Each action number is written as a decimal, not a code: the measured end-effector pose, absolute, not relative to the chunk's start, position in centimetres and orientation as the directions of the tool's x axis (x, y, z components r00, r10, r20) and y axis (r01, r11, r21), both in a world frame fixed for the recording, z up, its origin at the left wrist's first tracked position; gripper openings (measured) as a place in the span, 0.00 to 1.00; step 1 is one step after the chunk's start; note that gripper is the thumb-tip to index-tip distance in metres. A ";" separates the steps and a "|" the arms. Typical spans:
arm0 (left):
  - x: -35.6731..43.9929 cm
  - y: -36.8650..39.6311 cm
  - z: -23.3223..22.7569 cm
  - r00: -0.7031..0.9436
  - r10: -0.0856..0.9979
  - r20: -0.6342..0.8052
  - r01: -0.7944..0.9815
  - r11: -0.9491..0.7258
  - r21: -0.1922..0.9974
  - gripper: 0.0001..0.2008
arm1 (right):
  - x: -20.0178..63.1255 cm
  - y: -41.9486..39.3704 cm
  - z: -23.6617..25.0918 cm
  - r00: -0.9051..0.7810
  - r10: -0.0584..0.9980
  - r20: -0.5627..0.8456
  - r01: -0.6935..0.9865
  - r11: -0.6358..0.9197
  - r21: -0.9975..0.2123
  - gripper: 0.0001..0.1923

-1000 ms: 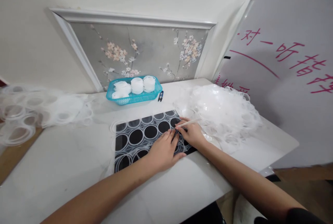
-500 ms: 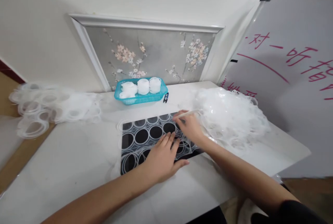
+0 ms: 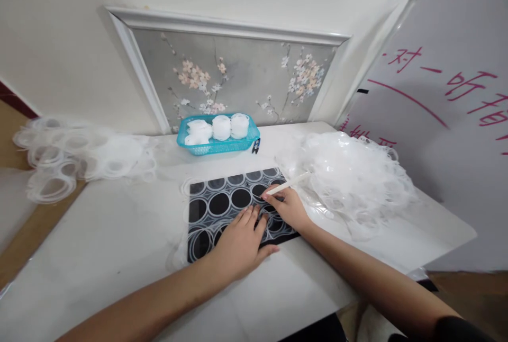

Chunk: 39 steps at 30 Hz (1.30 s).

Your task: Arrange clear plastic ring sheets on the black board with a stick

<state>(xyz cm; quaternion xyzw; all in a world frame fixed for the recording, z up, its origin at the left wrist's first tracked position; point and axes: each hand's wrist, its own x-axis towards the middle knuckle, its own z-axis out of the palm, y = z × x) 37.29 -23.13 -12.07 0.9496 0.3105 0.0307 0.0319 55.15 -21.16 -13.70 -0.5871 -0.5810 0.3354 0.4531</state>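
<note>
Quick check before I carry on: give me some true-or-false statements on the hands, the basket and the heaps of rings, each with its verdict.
1. The right hand holds a slim white tool. True.
2. The left hand is closed around the same tool. False: it lies with fingers spread on the black board.
3. White round stacks stand in the blue basket. True.
4. The basket is nearer to the person than the board. False: it stands farther away, beyond the board.
5. Heaps of translucent rings lie on both sides, one on the left and one on the right. True.
</note>
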 end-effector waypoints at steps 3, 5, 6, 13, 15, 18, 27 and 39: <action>37.1 -23.0 -11.7 0.811 0.582 0.061 0.577 -0.812 0.086 0.35 | 55.1 -21.3 -13.7 0.093 0.986 0.137 0.370 0.094 -0.924 0.11; 37.0 -22.9 -11.5 0.814 0.576 0.073 0.570 -0.817 0.089 0.35 | 55.2 -21.3 -13.8 0.080 0.986 0.146 0.395 0.103 -0.913 0.11; 37.0 -22.8 -11.4 0.818 0.571 0.074 0.565 -0.821 0.086 0.34 | 55.2 -21.3 -13.8 0.072 0.985 0.155 0.412 0.112 -0.904 0.11; 37.0 -22.5 -11.2 0.837 0.540 0.088 0.538 -0.841 0.053 0.33 | 55.4 -21.1 -14.0 0.065 0.983 0.173 0.456 0.125 -0.881 0.10; 37.0 -22.5 -11.3 0.838 0.536 0.101 0.533 -0.844 0.056 0.33 | 55.3 -21.1 -14.0 0.059 0.982 0.177 0.460 0.131 -0.878 0.10; 37.0 -22.4 -11.4 0.832 0.542 0.122 0.537 -0.840 0.074 0.32 | 55.2 -21.2 -13.9 0.053 0.979 0.196 0.486 0.146 -0.862 0.09; 37.4 -21.8 -11.4 0.820 0.557 0.131 0.548 -0.830 0.100 0.31 | 55.3 -21.3 -13.6 0.055 0.980 0.192 0.489 0.142 -0.861 0.09; 37.0 -22.2 -11.2 0.810 0.580 0.079 0.554 -0.803 0.219 0.33 | 55.7 -19.8 -12.5 -0.297 0.896 0.332 0.857 0.403 -0.321 0.11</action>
